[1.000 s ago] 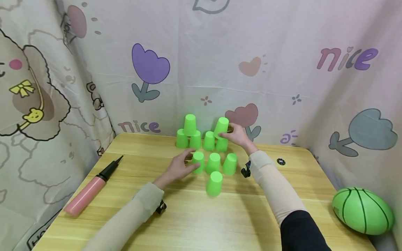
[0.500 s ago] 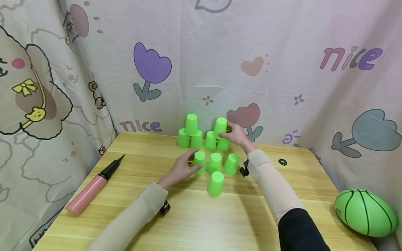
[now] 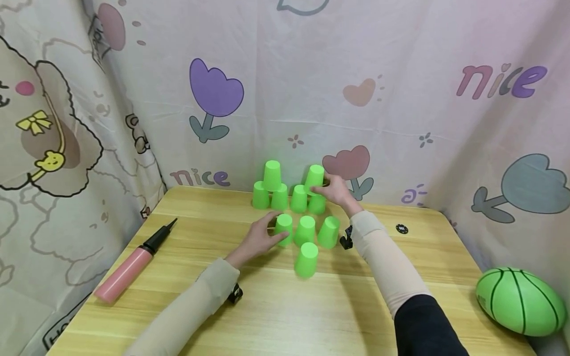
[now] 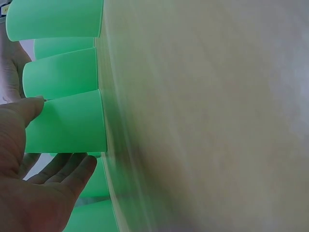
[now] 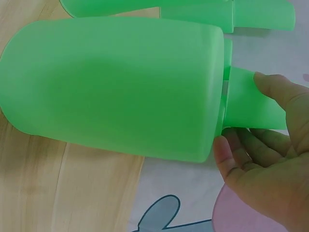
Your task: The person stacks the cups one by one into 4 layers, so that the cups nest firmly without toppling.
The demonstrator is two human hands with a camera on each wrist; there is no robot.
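Green plastic cups stand upside down on the table. My right hand (image 3: 338, 191) pinches the upper cup (image 3: 315, 175) at back right between thumb and fingers, over two base cups. In the right wrist view that cup (image 5: 253, 104) sits between thumb and fingertips, behind a larger-looking nearer cup (image 5: 116, 87). With thumb and fingers on opposite sides, my left hand (image 3: 257, 238) holds the left cup (image 3: 283, 223) of the middle row; the left wrist view shows this cup (image 4: 67, 123) with its rim at the tabletop. A three-cup pyramid (image 3: 272, 175) stands at back left.
Two more cups (image 3: 305, 230) share the middle row, and a single cup (image 3: 307, 259) stands before them. A pink hand pump (image 3: 129, 272) lies at left. A black chip (image 3: 402, 229) and a green ball (image 3: 520, 301) are at right. A patterned curtain (image 3: 294, 74) hangs behind.
The upper right cup has shifted slightly left over its base cups, with my right hand on it. My left hand stays at the same cup. The head view has moved a little.
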